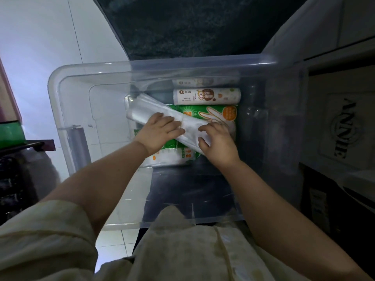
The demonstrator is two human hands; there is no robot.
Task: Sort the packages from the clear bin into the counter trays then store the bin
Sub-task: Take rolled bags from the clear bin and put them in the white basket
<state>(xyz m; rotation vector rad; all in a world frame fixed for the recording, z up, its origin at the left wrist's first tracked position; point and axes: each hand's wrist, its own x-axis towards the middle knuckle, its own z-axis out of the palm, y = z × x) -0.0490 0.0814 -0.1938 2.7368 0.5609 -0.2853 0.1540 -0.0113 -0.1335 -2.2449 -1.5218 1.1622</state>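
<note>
A large clear bin (60, 102) stands on the floor below me. Inside it lies a long clear plastic-wrapped package (146, 109), set diagonally over a green glove package (215, 112). My left hand (160, 132) rests on the middle of the clear package, and my right hand (218, 142) grips its lower right end. Behind them lies a white roll with printed labels (207, 96). A white and green pack (168, 159) shows under my left wrist.
A dark mat (192, 27) covers the floor beyond the bin. White tiles (50, 37) are to the left. A cabinet with a lettered box (343, 128) stands at the right. Dark shelving with a green item (12, 134) sits at the left edge.
</note>
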